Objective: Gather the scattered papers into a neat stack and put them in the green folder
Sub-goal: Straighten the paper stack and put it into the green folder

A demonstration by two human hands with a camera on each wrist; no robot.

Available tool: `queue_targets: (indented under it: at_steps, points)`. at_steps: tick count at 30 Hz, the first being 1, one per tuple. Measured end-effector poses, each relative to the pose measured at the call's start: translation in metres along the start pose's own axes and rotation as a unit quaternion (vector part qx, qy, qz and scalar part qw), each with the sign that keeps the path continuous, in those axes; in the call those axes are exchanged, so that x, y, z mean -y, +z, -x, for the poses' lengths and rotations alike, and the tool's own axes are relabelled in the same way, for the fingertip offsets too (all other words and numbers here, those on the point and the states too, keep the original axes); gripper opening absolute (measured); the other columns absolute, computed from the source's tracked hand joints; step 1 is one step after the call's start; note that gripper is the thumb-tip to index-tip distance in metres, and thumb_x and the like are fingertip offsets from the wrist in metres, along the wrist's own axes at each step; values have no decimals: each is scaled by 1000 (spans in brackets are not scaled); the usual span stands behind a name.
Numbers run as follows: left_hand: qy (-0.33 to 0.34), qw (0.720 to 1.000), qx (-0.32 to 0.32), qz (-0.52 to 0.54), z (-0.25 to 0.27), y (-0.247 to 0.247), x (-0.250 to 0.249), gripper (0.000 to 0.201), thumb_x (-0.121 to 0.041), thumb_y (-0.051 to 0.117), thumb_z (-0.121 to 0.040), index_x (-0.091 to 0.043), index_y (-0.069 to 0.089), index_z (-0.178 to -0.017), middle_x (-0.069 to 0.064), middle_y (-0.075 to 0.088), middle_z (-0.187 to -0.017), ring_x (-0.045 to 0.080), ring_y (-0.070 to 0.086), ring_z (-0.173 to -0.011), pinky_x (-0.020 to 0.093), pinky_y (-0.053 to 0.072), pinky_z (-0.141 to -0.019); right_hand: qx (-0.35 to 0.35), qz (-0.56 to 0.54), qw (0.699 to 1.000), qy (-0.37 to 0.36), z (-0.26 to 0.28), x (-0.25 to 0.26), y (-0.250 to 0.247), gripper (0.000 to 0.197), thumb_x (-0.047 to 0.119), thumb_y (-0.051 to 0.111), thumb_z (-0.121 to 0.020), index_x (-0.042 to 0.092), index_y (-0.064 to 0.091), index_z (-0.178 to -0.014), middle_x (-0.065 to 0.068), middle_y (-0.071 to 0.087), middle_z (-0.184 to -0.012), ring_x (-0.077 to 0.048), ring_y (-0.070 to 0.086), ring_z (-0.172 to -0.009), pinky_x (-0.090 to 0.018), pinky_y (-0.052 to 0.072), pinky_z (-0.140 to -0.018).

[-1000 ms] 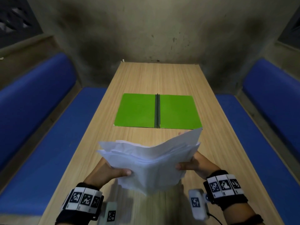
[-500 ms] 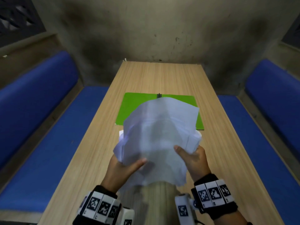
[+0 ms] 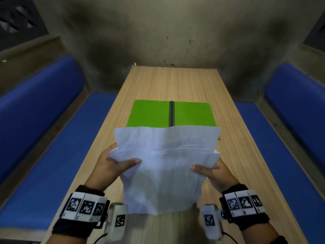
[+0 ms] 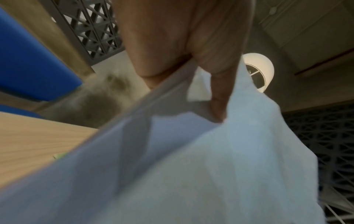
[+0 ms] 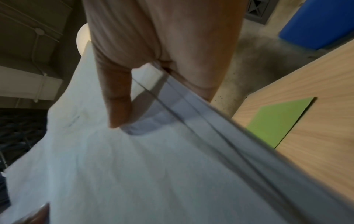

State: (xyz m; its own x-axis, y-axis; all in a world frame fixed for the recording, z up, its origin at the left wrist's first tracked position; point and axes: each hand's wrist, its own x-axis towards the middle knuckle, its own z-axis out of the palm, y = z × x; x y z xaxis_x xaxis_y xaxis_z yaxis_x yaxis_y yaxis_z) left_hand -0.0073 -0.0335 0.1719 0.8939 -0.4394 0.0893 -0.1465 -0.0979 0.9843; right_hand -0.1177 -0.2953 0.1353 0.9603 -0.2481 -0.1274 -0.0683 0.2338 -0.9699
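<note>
Both hands pinch the papers (image 3: pixel 165 166) off the table: left hand (image 3: pixel 112 164) at 9 o'clock edge, right hand (image 3: pixel 216 173) at 3. Green folder (image 3: pixel 149 114) lies open at 12. Sheets look light, floppy, slippery btwn layers, so hold the 2 side edges.

**Both hands pinching, low in frame**

Left hand (image 3: pixel 112 164) lower left of centre in head view, thumb on top pinching the paper stack (image 3: pixel 165 166). Right hand (image 3: pixel 213 170) lower right, same pinch. Both wrists wear marker bands.
</note>
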Motion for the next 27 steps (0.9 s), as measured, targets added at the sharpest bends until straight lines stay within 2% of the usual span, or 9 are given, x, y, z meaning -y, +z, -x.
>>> queue_targets:
  at_steps: [5,8,11,14,18,20,23,25,27]
  points:
    - [89,981,-173,-3,14,34,4,19,-15,79,-66,-20,66,-53,-14,63,-55,-2,53,-59,5,40,-52,-97,33,993,-51,3,4,15,20,-7,64,-78,9,68,-90,1,76,-80,-14,71,-80,-23,57,-70]
    - [173,972,-156,-34,24,46,3,19,-29,76,-71,-46,69,-75,-28,69,-79,-12,61,-76,6,45,-70,-208,23,973,-94,3,-1,29,15,-2,63,-82,13,67,-83,10,74,-69,-8,68,-70,-21,55,-66]
    - [74,993,-91,12,26,54,8,61,-20,84,-60,-55,54,-100,-38,65,-88,-21,57,-86,1,42,-76,-269,-28,959,-82,6,-5,38,25,0,63,-82,22,58,-73,11,67,-65,2,61,-54,-6,49,-48]
    - [-46,999,-11,25,27,57,28,78,-61,84,-31,-47,47,-98,-24,68,-92,-10,61,-89,6,42,-78,-226,-9,971,-77,12,-6,40,26,-2,61,-83,21,56,-72,7,60,-72,12,59,-48,-1,43,-44]
    - [-22,996,-45,-75,22,53,46,48,-23,82,-61,-53,51,-84,-33,65,-74,-11,59,-84,6,43,-74,-156,54,985,-56,11,-13,30,24,2,69,-78,25,59,-78,7,65,-75,5,64,-61,-5,48,-52]
    - [-50,991,-72,-106,12,45,54,34,-35,77,-57,-40,50,-77,-18,58,-75,-6,58,-76,26,43,-79,-136,69,987,-40,6,-24,23,27,0,68,-78,24,61,-90,7,69,-81,-8,68,-77,-13,54,-60]
    - [-136,963,5,-233,-8,53,60,43,-45,70,-61,-20,59,-93,-3,59,-93,5,59,-95,23,44,-80,-147,68,987,-18,-1,-35,15,34,-2,62,-83,16,56,-111,10,72,-84,-16,67,-95,-18,55,-65]
    - [-175,926,18,-335,-10,52,47,51,-38,72,-65,-21,54,-110,-20,63,-105,-5,56,-104,20,45,-88,-152,55,986,-29,-3,-30,10,36,-4,61,-83,11,55,-115,12,73,-79,-7,68,-86,-17,55,-65]
    - [-88,986,32,-136,-12,38,34,50,-39,79,-57,-35,52,-99,-38,66,-88,-21,57,-87,12,47,-76,-142,62,987,-32,-2,-18,4,31,-6,63,-80,10,60,-106,9,73,-77,-11,69,-82,-28,56,-71]
